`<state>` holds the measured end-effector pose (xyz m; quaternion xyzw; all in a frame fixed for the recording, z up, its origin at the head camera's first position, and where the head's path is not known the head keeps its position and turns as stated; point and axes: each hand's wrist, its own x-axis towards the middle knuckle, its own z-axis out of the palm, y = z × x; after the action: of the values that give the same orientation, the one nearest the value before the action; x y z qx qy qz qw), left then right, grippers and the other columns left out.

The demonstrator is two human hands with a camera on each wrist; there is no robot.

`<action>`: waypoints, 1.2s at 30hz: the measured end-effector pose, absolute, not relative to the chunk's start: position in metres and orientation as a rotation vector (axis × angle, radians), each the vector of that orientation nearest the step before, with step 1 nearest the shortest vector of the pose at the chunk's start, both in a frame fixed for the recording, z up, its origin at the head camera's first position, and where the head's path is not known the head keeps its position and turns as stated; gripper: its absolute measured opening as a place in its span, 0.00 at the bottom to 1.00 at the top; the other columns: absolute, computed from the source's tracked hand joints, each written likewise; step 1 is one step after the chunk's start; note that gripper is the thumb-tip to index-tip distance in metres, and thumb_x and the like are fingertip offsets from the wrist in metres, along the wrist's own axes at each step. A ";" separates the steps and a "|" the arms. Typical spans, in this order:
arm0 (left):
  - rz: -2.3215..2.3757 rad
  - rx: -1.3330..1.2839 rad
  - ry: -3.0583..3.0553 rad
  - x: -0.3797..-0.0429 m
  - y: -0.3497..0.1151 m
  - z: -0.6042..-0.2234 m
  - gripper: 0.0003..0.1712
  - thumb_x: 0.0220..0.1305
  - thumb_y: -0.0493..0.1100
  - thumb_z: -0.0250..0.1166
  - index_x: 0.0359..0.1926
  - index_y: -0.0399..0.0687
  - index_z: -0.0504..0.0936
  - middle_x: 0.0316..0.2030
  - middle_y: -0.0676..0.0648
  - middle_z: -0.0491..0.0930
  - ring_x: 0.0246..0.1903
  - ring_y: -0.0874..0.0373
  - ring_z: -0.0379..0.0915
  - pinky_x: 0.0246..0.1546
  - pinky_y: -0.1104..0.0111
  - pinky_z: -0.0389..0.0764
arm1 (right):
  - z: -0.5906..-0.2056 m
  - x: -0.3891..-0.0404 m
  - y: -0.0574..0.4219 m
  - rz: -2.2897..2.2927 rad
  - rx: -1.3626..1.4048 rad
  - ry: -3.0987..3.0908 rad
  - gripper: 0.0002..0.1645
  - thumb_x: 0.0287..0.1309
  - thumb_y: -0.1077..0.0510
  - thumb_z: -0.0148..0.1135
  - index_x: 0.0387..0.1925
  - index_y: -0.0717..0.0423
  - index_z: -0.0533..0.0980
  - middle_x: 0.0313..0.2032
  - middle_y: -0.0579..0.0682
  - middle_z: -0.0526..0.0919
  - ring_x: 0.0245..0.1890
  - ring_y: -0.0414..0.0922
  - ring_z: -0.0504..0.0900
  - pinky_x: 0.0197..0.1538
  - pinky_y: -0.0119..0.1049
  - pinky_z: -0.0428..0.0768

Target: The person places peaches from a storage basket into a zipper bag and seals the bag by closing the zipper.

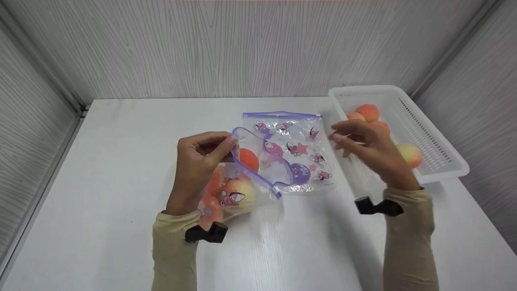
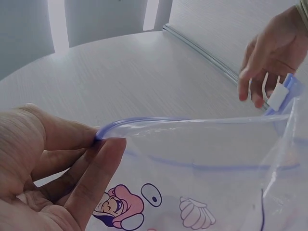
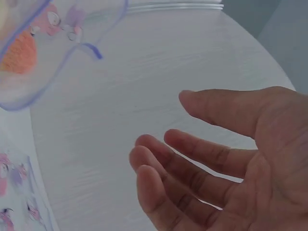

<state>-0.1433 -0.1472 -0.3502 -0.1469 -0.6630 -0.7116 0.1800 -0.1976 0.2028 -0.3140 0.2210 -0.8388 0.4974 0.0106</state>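
Note:
My left hand (image 1: pixel 198 165) pinches the purple zip rim of a clear zip bag (image 1: pixel 264 184) between thumb and fingers. The bag's mouth gapes open, and several orange and yellow peaches (image 1: pixel 238 192) lie inside it. In the left wrist view the purple rim (image 2: pixel 154 120) runs from my fingertips towards a white slider (image 2: pixel 277 96). My right hand (image 1: pixel 369 147) holds nothing; its fingers are loosely bent, with the thumb apart, near the left side of a white basket (image 1: pixel 440 171). In the right wrist view the fingers (image 3: pixel 192 178) have only the table behind them.
A second zip bag (image 1: pixel 301 149), printed with cartoon figures, lies flat behind the held bag, its purple zip towards the back wall. More peaches (image 1: pixel 366 112) sit in the basket at the right. Pale walls (image 1: pixel 250 48) bound the white table (image 1: pixel 121 161) at the back and sides.

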 end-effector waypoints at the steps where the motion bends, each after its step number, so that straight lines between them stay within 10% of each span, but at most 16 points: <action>1: -2.012 -0.407 -1.880 -0.143 -0.147 -0.350 0.06 0.66 0.33 0.68 0.41 0.33 0.88 0.32 0.40 0.86 0.29 0.48 0.85 0.35 0.61 0.89 | -0.307 -0.199 0.212 1.542 0.635 -2.592 0.17 0.67 0.59 0.66 0.54 0.62 0.80 0.45 0.57 0.85 0.37 0.46 0.85 0.36 0.32 0.85; 12: -2.027 -0.386 -1.912 -0.144 -0.148 -0.350 0.08 0.66 0.34 0.68 0.42 0.32 0.88 0.33 0.40 0.87 0.30 0.49 0.84 0.36 0.62 0.89 | -0.302 -0.248 0.310 1.192 -0.069 -2.467 0.23 0.61 0.52 0.71 0.56 0.55 0.79 0.48 0.42 0.80 0.46 0.38 0.79 0.45 0.24 0.80; 22: -2.015 -0.398 -1.897 -0.143 -0.148 -0.350 0.07 0.64 0.32 0.69 0.41 0.30 0.88 0.32 0.39 0.86 0.29 0.49 0.85 0.34 0.62 0.89 | -0.340 -0.268 0.372 0.803 -0.168 -2.985 0.44 0.62 0.48 0.69 0.66 0.75 0.63 0.62 0.79 0.68 0.62 0.72 0.68 0.61 0.65 0.70; 36: -2.028 -0.366 -1.914 -0.142 -0.148 -0.349 0.07 0.65 0.34 0.70 0.41 0.34 0.89 0.32 0.40 0.87 0.29 0.47 0.85 0.34 0.61 0.89 | -0.368 -0.267 0.397 0.747 -0.037 -3.394 0.52 0.64 0.46 0.65 0.69 0.80 0.52 0.66 0.84 0.53 0.66 0.77 0.55 0.68 0.71 0.59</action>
<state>-0.1418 -0.1475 -0.3486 -0.1284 -0.6714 -0.7113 0.1636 -0.2666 0.3970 -0.3684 -0.0106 -0.9630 0.2119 -0.1659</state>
